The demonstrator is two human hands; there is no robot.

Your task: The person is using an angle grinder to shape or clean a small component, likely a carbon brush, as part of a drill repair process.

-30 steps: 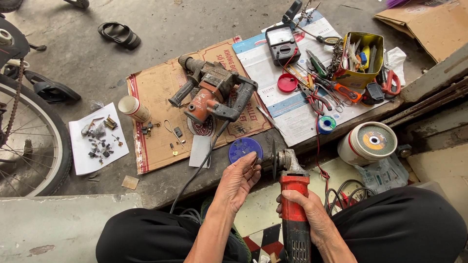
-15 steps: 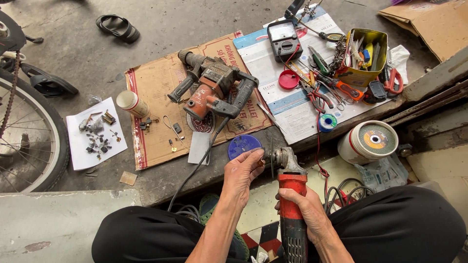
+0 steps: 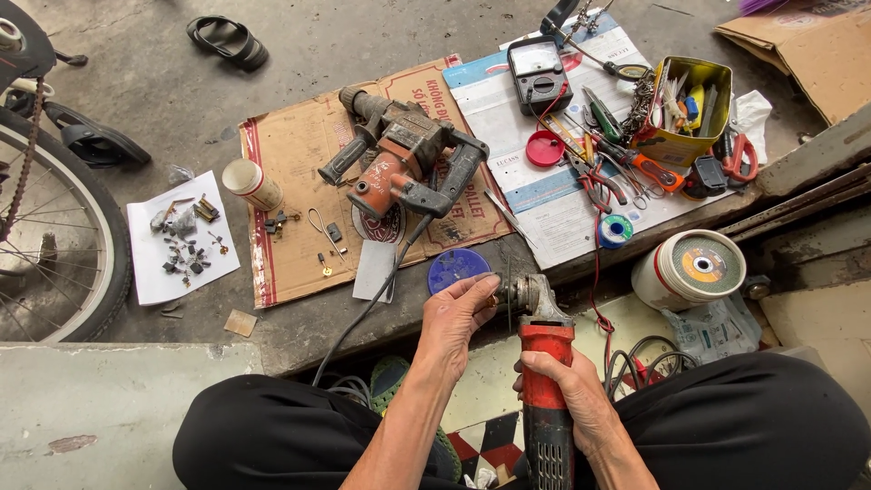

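My right hand (image 3: 567, 390) wraps tight around the red angle grinder (image 3: 543, 363). My left hand (image 3: 458, 313) pinches at its head, seemingly on a small nut, just beside the blue disc (image 3: 454, 268).

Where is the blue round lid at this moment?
In the head view, the blue round lid lies on the concrete ledge just beyond the left hand, left of the angle grinder head and below the rotary hammer.

A red-bodied angle grinder (image 3: 543, 363) with a grey metal head is held lengthwise above the lap, head pointed away; its thin disc is seen edge-on.
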